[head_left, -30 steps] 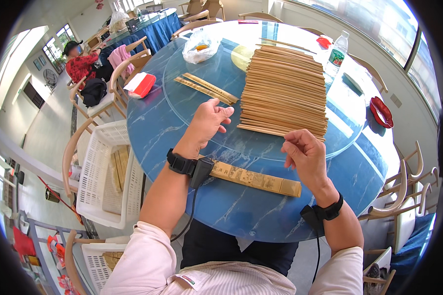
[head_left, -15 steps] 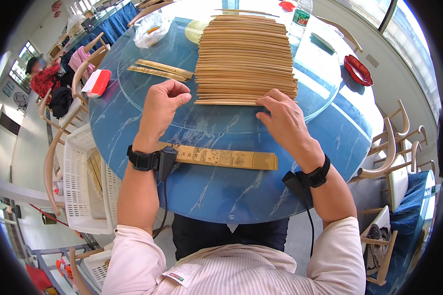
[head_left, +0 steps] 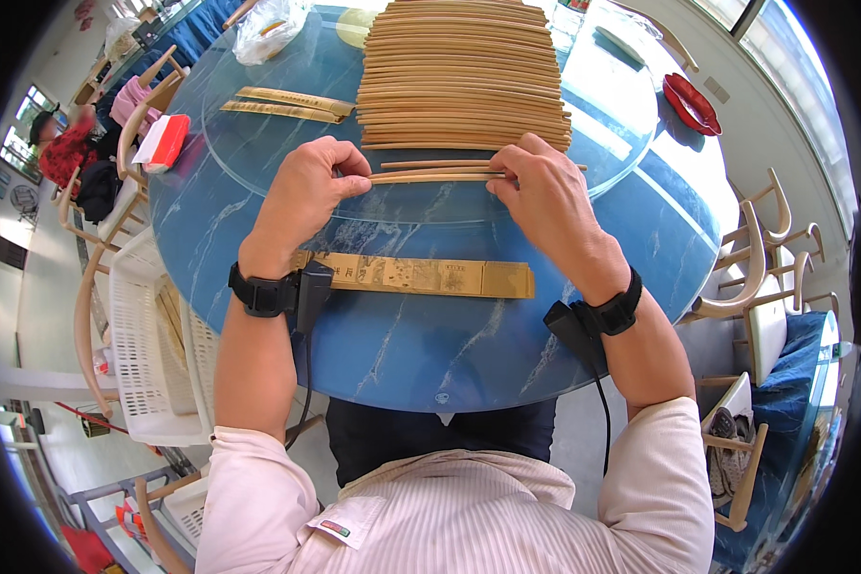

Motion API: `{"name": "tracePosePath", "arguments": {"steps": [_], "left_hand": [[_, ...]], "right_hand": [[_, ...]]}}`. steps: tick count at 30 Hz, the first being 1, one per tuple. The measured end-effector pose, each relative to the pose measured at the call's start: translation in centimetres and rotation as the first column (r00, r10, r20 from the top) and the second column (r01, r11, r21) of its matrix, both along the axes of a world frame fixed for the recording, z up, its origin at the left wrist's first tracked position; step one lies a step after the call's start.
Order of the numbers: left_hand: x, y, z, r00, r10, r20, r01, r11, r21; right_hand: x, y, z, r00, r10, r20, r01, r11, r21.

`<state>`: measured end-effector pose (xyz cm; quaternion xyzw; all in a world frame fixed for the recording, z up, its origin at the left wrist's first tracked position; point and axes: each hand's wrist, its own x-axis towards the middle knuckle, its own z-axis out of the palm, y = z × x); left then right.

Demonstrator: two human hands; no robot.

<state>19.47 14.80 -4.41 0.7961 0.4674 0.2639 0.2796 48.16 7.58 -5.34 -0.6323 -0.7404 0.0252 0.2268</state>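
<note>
My left hand (head_left: 306,187) and my right hand (head_left: 547,191) are closed in pinches on opposite ends of a few thin wooden chopsticks (head_left: 435,176). These lie crosswise, just in front of a wide stack of chopsticks (head_left: 461,81) on the glass turntable (head_left: 225,143). One stick behind the others pokes out past my right hand. Nearer to me, a long gold printed paper sleeve (head_left: 430,275) lies flat on the blue marbled table (head_left: 392,344), its left end partly hidden by my left wrist. More gold sleeves (head_left: 292,102) rest left of the stack.
A clear plastic bag (head_left: 270,31) sits at the far left of the turntable, and a red dish (head_left: 691,103) at the right. On the left table edge is a red and white packet (head_left: 163,143). A white plastic basket (head_left: 148,354) stands below. Chairs surround the table; another person (head_left: 67,148) sits far left.
A few chopsticks have come away from the stack's front edge toward me. My left hand, apart from the sticks before, now pinches their left ends. The whole view has shifted slightly.
</note>
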Motion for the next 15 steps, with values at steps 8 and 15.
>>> {"name": "tracePosePath", "arguments": {"steps": [8, 15], "left_hand": [[0.2, -0.5, 0.2, 0.992, -0.082, -0.099, 0.09, 0.993, 0.082], [0.5, -1.1, 0.3, 0.976, -0.114, -0.185, 0.146, 0.974, 0.173]], "right_hand": [[0.3, 0.3, -1.4, 0.996, 0.086, 0.015, -0.088, 0.984, 0.155], [0.2, 0.1, -0.6, 0.996, 0.073, 0.052, -0.08, 0.985, 0.153]]}}
